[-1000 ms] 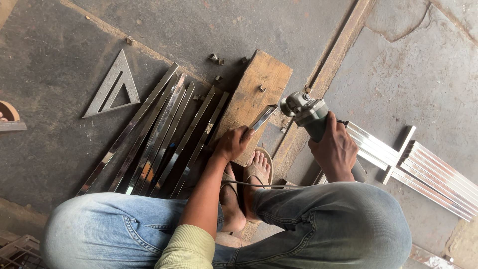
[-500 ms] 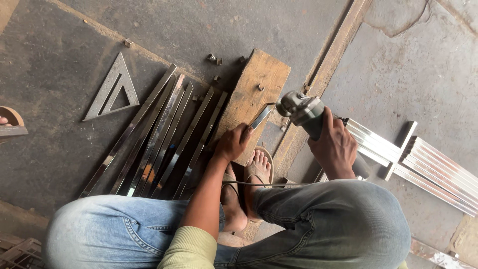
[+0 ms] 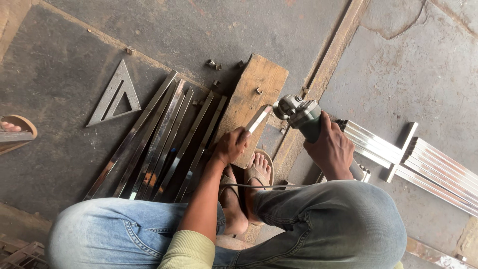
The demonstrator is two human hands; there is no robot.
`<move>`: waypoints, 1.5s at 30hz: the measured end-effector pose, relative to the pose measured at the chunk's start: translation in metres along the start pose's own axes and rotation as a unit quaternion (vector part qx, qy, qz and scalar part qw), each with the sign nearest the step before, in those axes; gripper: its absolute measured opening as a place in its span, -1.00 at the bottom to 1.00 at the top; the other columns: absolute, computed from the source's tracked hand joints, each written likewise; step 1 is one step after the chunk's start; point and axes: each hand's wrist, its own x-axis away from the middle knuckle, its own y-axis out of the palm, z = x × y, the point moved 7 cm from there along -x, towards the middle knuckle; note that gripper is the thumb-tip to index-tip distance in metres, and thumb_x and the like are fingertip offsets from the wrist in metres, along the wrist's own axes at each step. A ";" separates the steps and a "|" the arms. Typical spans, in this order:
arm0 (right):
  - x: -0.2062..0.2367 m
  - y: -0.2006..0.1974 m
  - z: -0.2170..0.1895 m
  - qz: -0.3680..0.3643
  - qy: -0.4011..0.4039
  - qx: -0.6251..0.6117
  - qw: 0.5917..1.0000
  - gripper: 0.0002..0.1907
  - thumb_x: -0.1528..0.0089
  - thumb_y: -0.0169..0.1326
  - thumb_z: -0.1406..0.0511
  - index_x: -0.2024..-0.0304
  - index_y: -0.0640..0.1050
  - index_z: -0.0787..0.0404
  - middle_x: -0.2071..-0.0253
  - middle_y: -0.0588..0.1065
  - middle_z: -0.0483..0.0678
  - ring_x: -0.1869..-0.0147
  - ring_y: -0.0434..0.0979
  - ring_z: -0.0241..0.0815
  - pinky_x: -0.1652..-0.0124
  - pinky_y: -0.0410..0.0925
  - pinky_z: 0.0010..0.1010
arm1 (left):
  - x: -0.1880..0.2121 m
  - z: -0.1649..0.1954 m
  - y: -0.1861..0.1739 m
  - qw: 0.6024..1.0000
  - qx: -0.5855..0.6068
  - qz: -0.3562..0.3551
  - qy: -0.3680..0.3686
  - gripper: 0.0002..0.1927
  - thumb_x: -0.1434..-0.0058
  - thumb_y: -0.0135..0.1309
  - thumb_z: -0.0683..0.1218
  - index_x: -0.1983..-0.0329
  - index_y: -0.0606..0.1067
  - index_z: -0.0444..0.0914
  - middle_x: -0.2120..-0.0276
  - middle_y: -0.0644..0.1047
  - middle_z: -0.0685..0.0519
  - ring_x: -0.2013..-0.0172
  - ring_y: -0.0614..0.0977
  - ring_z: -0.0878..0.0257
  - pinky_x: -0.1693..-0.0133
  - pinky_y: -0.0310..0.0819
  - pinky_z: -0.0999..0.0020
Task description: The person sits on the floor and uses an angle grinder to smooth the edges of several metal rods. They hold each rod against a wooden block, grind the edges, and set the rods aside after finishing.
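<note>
While the left hand point(image 3: 230, 145) clamps a short shiny steel strip point(image 3: 259, 118) on the worn wooden board point(image 3: 254, 94), the right hand point(image 3: 332, 149) grips a grey-green angle grinder point(image 3: 298, 113) beside it.

Angle grinder point(image 3: 298, 113) body hidden under right hand point(image 3: 332, 149), short metal strip point(image 3: 258, 119) near end inside left hand point(image 3: 230, 146), steel frame point(image 3: 423, 162) cut off at right edge, sandalled foot point(image 3: 15, 128) cropped at left edge

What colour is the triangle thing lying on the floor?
The triangle is dull grey metal, with a triangle-shaped hole in its middle. The head view shows it.
</note>
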 end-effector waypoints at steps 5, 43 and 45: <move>-0.002 0.003 -0.001 -0.027 0.009 -0.003 1.000 -0.04 0.02 0.31 0.18 -0.43 0.28 0.08 -0.01 0.56 0.12 0.11 0.66 0.08 0.23 0.52 -0.12 | 0.000 0.001 -0.001 0.999 -0.008 0.030 -0.006 -0.43 -0.47 -0.32 0.28 0.29 0.48 -0.23 0.57 0.55 -0.04 0.49 0.63 -0.02 0.39 0.48 0.07; -0.023 0.006 0.019 -0.207 0.012 -0.007 0.978 -0.24 0.06 0.31 0.15 -0.21 0.42 0.02 0.25 0.60 -0.02 0.34 0.61 -0.11 0.38 0.47 -0.28 | 0.011 0.021 -0.007 0.990 -0.083 0.106 0.034 -0.64 -0.45 -0.12 0.15 0.18 0.50 -0.19 0.40 0.62 -0.16 0.35 0.67 -0.20 0.35 0.52 -0.05; -0.020 0.011 0.026 -0.193 0.028 -0.035 0.980 -0.13 0.10 0.33 0.16 -0.28 0.37 0.01 0.22 0.58 -0.01 0.33 0.63 -0.08 0.39 0.49 -0.26 | 0.010 0.027 -0.011 0.992 -0.043 0.102 0.062 -0.60 -0.43 -0.12 0.19 0.13 0.47 -0.23 0.38 0.62 -0.17 0.34 0.67 -0.20 0.36 0.52 -0.03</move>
